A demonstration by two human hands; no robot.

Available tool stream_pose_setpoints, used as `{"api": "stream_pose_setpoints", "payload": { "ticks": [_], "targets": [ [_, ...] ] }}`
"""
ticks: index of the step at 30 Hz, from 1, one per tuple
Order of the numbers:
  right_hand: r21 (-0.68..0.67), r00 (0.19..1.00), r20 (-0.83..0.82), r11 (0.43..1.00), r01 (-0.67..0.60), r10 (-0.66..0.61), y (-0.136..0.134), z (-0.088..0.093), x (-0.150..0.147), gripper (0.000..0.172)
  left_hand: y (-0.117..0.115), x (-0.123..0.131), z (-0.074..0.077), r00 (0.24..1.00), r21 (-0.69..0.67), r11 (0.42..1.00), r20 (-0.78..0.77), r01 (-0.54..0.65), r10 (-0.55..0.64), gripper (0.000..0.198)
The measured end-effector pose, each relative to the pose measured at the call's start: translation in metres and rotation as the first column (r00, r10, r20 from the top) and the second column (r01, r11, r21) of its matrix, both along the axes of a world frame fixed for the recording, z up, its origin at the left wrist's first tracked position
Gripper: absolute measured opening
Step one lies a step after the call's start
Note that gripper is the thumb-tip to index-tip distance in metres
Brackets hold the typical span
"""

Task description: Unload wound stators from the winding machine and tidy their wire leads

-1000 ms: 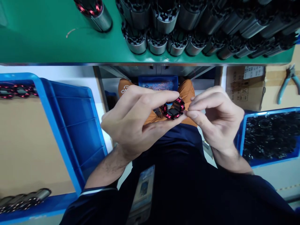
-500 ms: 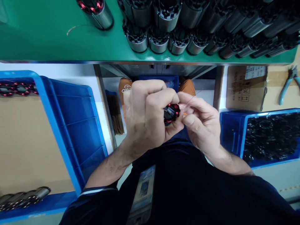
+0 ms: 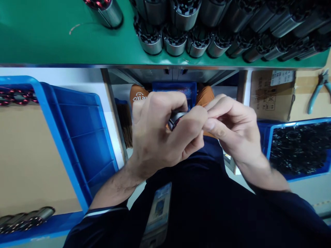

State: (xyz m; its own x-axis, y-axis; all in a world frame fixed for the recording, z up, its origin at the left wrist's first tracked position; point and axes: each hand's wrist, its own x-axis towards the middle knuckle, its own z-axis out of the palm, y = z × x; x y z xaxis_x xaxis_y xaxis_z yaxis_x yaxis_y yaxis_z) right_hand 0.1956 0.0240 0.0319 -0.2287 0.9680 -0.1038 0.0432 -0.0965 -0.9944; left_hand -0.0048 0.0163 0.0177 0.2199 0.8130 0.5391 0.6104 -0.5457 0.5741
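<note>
My left hand (image 3: 162, 134) is wrapped round a small wound stator (image 3: 175, 118), a metal cylinder with red copper coils, held over my lap. Only a sliver of its grey end shows between the fingers. My right hand (image 3: 232, 127) is closed in a pinch against the left hand's fingertips, right beside the stator. What the pinch holds is hidden.
Several empty grey stators (image 3: 176, 41) stand in rows on the green bench (image 3: 51, 41), with one wound stator (image 3: 106, 10) apart at the left. A blue bin (image 3: 77, 131) with cardboard is at my left, a blue bin of black parts (image 3: 297, 148) at my right, pliers (image 3: 319, 89) beyond it.
The stator was held up open between thumb and fingers with its coils showing; my left hand has since closed round and turned it, hiding the coils. My right hand stays pinched at its side.
</note>
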Motion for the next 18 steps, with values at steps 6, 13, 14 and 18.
{"api": "stream_pose_setpoints", "payload": {
  "ticks": [6,13,14,18],
  "targets": [
    [0.26,0.917,0.316,0.907,-0.332,0.245,0.033,0.038,0.023,0.011,0.007,-0.011,0.013,0.973,-0.247,0.95,0.174,0.19,-0.149,0.014],
    [-0.065,0.84,0.353,0.906,-0.418,0.412,0.028,0.031,0.041,0.01,0.005,-0.011,-0.034,0.876,-0.574,0.741,0.481,0.347,-0.038,0.058],
    [-0.171,0.874,0.273,0.915,-0.366,0.401,0.024,0.026,0.042,0.017,0.0,-0.009,-0.035,0.919,-0.463,0.866,0.393,0.192,0.007,0.059],
    [-0.38,0.926,0.075,0.869,-0.316,0.369,0.019,0.024,0.04,0.033,-0.013,0.004,-0.018,0.994,-0.091,0.993,0.088,0.072,-0.064,0.055]
  ]
}}
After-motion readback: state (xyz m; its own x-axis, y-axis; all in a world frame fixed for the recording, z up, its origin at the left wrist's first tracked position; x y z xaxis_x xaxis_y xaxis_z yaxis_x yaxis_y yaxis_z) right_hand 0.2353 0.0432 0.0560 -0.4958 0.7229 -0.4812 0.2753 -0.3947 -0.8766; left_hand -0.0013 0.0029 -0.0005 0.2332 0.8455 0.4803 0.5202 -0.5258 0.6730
